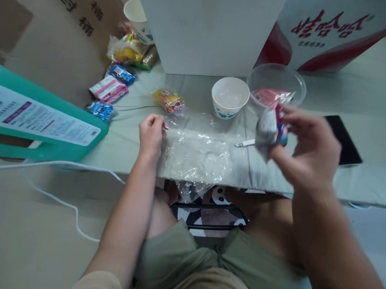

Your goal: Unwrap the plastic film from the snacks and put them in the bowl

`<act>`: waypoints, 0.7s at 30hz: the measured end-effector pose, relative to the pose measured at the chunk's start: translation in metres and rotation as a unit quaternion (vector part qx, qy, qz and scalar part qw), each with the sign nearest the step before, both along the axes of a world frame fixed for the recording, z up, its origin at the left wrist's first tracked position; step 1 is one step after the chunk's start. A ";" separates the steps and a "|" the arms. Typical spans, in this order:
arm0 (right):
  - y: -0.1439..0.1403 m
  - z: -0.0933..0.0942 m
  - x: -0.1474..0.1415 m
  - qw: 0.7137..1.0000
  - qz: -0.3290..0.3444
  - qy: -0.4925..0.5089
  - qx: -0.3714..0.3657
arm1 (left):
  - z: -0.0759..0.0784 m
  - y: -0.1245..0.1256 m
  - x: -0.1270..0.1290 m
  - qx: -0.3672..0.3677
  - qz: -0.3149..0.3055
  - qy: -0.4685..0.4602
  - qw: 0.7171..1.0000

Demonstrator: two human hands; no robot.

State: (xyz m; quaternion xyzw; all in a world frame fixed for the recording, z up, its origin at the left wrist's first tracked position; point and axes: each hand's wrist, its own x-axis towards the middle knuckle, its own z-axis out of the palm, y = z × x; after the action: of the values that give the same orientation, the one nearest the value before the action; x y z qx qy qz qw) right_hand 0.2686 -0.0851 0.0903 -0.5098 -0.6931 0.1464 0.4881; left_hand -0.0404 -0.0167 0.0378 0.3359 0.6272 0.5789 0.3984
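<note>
Both arms are bare from the hands up nearly to the shoulders — no watch, ring or bracelet shows on the left hand (151,133) or on the right hand (307,146). At the bottom edge a bit of pale beige sleeve covers each upper arm, short and loose. The person wears muted olive-green shorts, creased at the lap, ending above the knees — the legs below them are bare. The right arm looks blurred, so no finer detail can be told there.
</note>
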 end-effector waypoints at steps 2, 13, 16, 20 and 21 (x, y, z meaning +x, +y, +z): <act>0.036 0.012 0.015 0.990 -0.073 -0.097 0.074 | -0.001 0.000 0.002 0.016 -0.057 -0.001 0.998; 0.011 -0.070 -0.032 0.983 0.089 -0.128 -0.096 | 0.000 -0.017 0.000 0.069 -0.328 -0.049 0.941; 0.004 -0.082 -0.042 0.982 0.086 -0.109 -0.126 | -0.002 -0.018 -0.003 0.067 -0.318 -0.044 0.945; 0.007 -0.070 -0.040 0.993 -0.019 -0.004 -0.116 | -0.010 -0.007 -0.011 0.120 -0.170 0.043 0.977; 0.009 -0.068 -0.039 0.993 -0.042 0.023 -0.112 | -0.013 -0.004 -0.014 0.132 -0.128 0.064 0.981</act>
State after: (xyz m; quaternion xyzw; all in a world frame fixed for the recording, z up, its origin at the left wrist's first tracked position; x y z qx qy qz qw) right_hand 0.2297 -0.0758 0.0223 -0.5861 -0.6388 0.2141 0.4500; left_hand -0.0544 -0.0208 0.0246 0.4994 0.5212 0.5779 0.3808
